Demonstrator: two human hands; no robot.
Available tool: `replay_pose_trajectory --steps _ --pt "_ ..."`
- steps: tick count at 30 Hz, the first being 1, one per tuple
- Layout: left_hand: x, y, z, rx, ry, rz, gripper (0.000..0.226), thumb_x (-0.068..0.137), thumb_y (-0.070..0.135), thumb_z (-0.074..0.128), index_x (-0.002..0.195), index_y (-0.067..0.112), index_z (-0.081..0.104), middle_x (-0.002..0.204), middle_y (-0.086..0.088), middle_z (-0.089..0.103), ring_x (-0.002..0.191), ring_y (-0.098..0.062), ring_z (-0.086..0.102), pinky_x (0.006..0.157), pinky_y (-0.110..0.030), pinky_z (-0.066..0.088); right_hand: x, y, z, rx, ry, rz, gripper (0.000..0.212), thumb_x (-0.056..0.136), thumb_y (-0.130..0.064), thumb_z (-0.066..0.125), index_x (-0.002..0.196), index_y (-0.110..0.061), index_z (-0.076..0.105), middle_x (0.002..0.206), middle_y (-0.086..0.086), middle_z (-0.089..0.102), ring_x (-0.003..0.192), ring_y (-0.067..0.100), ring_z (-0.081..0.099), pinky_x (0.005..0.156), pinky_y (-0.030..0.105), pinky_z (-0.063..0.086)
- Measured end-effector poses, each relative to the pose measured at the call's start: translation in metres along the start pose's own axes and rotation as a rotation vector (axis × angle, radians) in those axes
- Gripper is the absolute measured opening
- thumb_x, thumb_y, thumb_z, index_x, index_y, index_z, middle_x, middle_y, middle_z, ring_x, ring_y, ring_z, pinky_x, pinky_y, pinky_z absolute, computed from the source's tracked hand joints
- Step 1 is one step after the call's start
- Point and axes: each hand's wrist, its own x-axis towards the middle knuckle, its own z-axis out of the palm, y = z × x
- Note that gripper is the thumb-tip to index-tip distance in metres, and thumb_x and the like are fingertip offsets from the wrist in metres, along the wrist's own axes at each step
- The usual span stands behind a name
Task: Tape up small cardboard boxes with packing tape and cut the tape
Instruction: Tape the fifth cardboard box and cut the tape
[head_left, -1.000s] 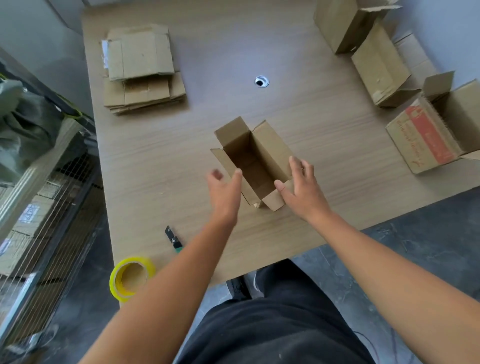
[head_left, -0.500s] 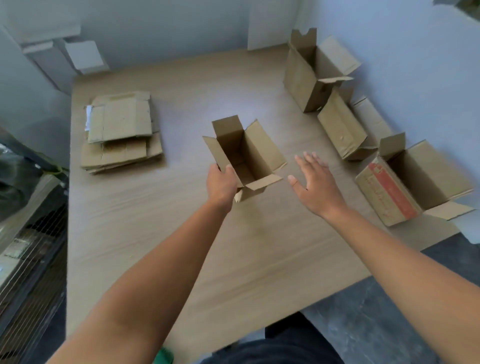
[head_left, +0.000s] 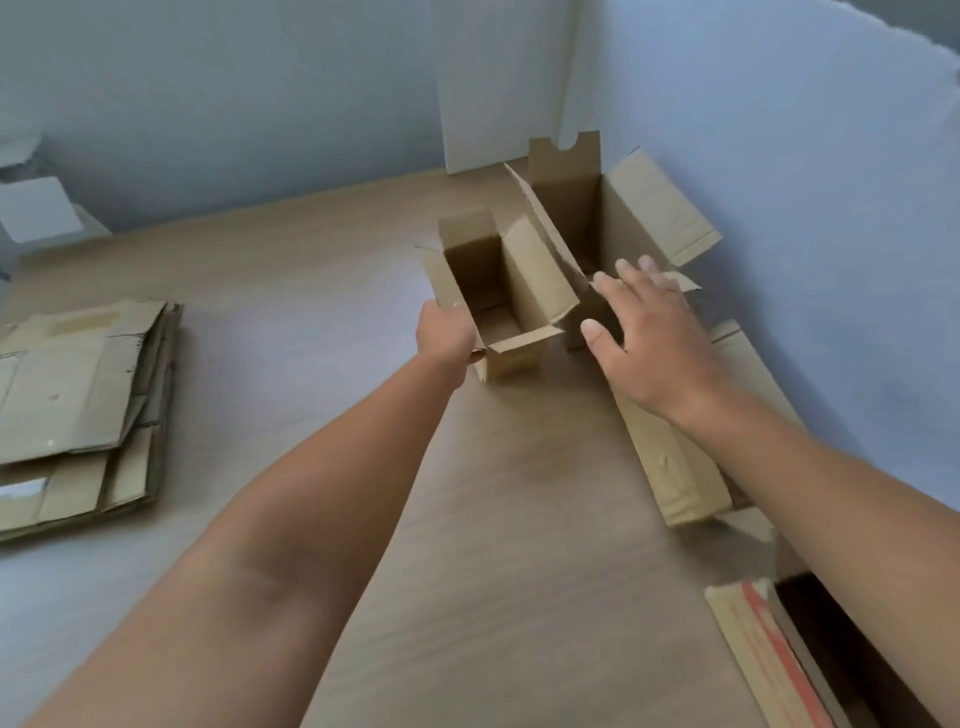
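Note:
A small brown cardboard box (head_left: 524, 291) stands upright with its top flaps open, far out on the wooden table (head_left: 493, 545). My left hand (head_left: 447, 338) grips its near left wall and flap. My right hand (head_left: 649, 338) hovers with spread, straight fingers just right of the box, over the flaps of a larger open box (head_left: 613, 218) against the wall. The tape roll and the cutter are out of view.
A stack of flattened cardboard boxes (head_left: 78, 405) lies at the left of the table. A long brown box (head_left: 675, 467) lies on its side under my right forearm. A box with red print (head_left: 769, 649) sits at the lower right. Pale walls bound the far and right sides.
My left hand has carried the small box farther across the table toward the large open box. My right hand moved forward alongside it, off the box. The view tilted up, losing the tape roll.

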Motion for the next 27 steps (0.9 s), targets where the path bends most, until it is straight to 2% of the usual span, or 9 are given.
replay_pose_trajectory --steps 2,5,8,9,11,13,16,20,27 --pt "0.016 -0.001 0.013 0.036 0.002 0.003 0.024 0.105 0.020 0.039 0.127 0.014 0.046 0.125 -0.009 0.052 0.105 -0.032 0.059 0.075 -0.044 0.063 0.023 0.005 0.007 -0.011 -0.020 -0.042 0.059 0.104 -0.043 0.041 0.156 -0.017 0.034 0.165 0.008 0.025 0.156 0.025 0.006 0.126 0.046 0.008" --pt "0.025 0.004 0.014 0.152 -0.003 0.045 0.025 0.105 0.038 0.041 0.115 0.016 0.048 0.115 -0.006 0.057 0.099 -0.027 0.062 0.070 -0.039 0.063 0.046 -0.007 0.013 -0.012 -0.036 -0.103 0.059 0.104 -0.043 0.040 0.157 -0.017 0.033 0.166 0.008 0.023 0.156 0.024 0.002 0.126 0.045 0.004" --pt "0.031 0.010 -0.013 0.388 0.051 0.209 0.034 0.103 0.050 0.040 0.106 0.019 0.054 0.108 0.000 0.063 0.091 -0.019 0.061 0.071 -0.035 0.054 0.059 -0.029 0.018 0.009 -0.064 -0.147 0.059 0.104 -0.044 0.038 0.157 -0.018 0.031 0.167 0.007 0.019 0.156 0.024 -0.001 0.127 0.044 0.002" --pt "0.033 0.012 -0.029 0.480 0.060 0.289 0.036 0.103 0.050 0.041 0.112 0.019 0.056 0.115 0.002 0.064 0.095 -0.018 0.060 0.073 -0.034 0.050 0.063 -0.039 0.021 0.017 -0.071 -0.155 0.059 0.104 -0.045 0.037 0.157 -0.019 0.031 0.167 0.007 0.018 0.156 0.023 -0.001 0.127 0.043 0.001" --pt "0.037 0.015 -0.070 0.702 0.072 0.422 0.046 0.103 0.048 0.042 0.134 0.016 0.054 0.136 0.000 0.059 0.121 -0.022 0.054 0.090 -0.036 0.044 0.071 -0.066 0.030 0.037 -0.088 -0.168 0.060 0.104 -0.046 0.036 0.158 -0.019 0.030 0.167 0.006 0.019 0.156 0.021 -0.002 0.127 0.043 0.001" --pt "0.040 0.014 -0.120 0.938 0.115 0.489 0.052 0.104 0.047 0.040 0.144 0.016 0.048 0.152 -0.002 0.046 0.147 -0.025 0.029 0.111 -0.043 0.032 0.076 -0.104 0.043 0.043 -0.115 -0.200 0.061 0.104 -0.046 0.035 0.158 -0.018 0.030 0.167 0.006 0.019 0.156 0.022 0.000 0.126 0.043 0.001" --pt "0.040 0.004 -0.208 1.150 0.192 0.487 0.056 0.104 0.052 0.036 0.150 0.021 0.041 0.165 0.000 0.025 0.155 -0.024 0.002 0.124 -0.046 0.006 0.079 -0.183 0.074 0.045 -0.194 -0.291 0.061 0.105 -0.046 0.033 0.158 -0.017 0.027 0.168 0.007 0.017 0.156 0.023 0.001 0.125 0.043 0.000" --pt "0.041 -0.022 -0.340 1.150 0.308 0.369 0.059 0.102 0.055 0.037 0.150 0.021 0.039 0.167 0.000 0.015 0.155 -0.026 -0.004 0.124 -0.046 -0.002 0.076 -0.304 0.130 0.081 -0.280 -0.414 0.063 0.105 -0.050 0.030 0.159 -0.018 0.025 0.168 0.008 0.014 0.156 0.022 0.000 0.126 0.042 -0.001" --pt "0.081 -0.084 -0.542 0.918 0.454 0.140 0.084 0.094 0.064 0.049 0.156 0.013 0.025 0.166 -0.013 0.013 0.154 -0.032 0.005 0.123 -0.048 0.010 0.071 -0.472 0.230 0.138 -0.434 -0.368 0.068 0.104 -0.052 0.033 0.160 -0.016 0.018 0.168 0.011 0.011 0.156 0.024 0.002 0.126 0.040 0.005"
